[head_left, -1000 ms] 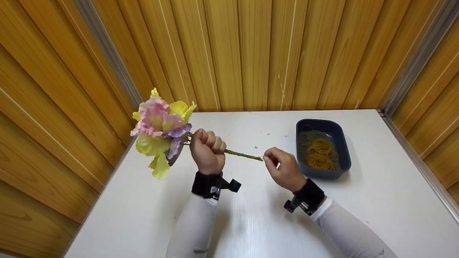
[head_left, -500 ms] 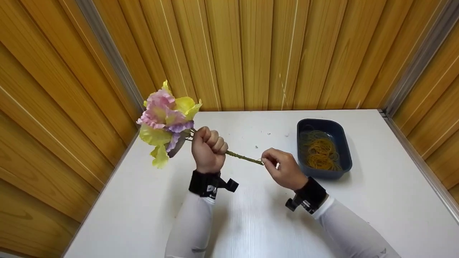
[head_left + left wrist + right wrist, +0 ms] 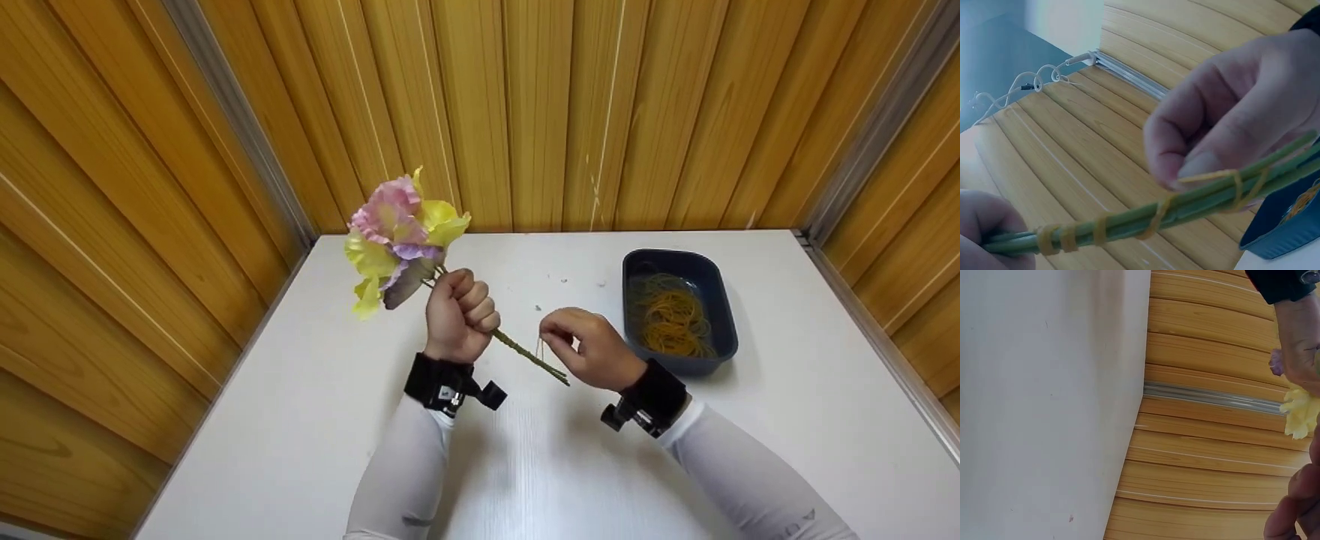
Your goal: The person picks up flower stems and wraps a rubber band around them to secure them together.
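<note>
My left hand grips a bunch of artificial flowers in pink, yellow and purple, just below the blooms. The green stems slant down to the right, held above the table. My right hand pinches a thin yellow rubber band between thumb and forefinger. In the left wrist view that band loops round the stems near their cut ends and is pulled taut. Further along, several turns of rubber band wrap the stems, nearer the left hand. The right wrist view shows yellow petals beyond the right fingers.
A dark blue tub with a heap of loose rubber bands stands right of my right hand. Small scraps lie on the white table behind the hands. Wood-look panels close off the back and sides.
The flowers have swung right and their stems slope more steeply, the ends now lower. The right hand has shifted slightly left, off the stem tips, with the rubber band stretched from its fingers.
</note>
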{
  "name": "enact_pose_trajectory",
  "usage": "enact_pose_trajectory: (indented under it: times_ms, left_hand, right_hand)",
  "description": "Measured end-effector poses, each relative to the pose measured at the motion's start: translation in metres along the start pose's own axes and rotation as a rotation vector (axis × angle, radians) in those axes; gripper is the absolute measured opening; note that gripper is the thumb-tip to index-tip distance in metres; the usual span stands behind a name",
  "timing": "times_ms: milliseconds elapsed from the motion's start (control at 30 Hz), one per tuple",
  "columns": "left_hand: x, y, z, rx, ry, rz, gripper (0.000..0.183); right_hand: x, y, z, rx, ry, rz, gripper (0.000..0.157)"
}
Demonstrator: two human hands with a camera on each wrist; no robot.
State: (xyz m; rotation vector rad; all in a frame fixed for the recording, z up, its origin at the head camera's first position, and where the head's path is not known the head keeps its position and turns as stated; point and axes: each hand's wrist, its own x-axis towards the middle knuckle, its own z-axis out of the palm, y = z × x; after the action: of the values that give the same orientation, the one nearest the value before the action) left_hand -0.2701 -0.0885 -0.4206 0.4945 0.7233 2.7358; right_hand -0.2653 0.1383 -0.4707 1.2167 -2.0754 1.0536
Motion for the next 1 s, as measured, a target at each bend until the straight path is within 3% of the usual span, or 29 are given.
enact_pose_trajectory:
  times_ms: [100,467,733,1000]
  left_hand:
    - [0.002,-0.006,-0.002,-0.018,0.014,-0.041,0.041]
    - [0.006,-0.012,-0.007,-0.067,0.112,-0.056,0.043]
    - [0.008,-0.011,-0.005,-0.066,0.182,-0.011,0.045]
    - [0.009,-0.009,-0.003,-0.063,0.196,0.003,0.045]
  right_hand:
    - [-0.001,0.0,0.0,0.021,-0.032,0.0,0.011]
    - [-0.011,-0.003,-0.005,0.206,-0.259,0.127,0.006]
    - [-0.014,-0.003,-0.014,0.218,-0.303,0.245,0.007]
    - [-0.016,-0.002,-0.022,0.284,-0.346,0.356,0.015]
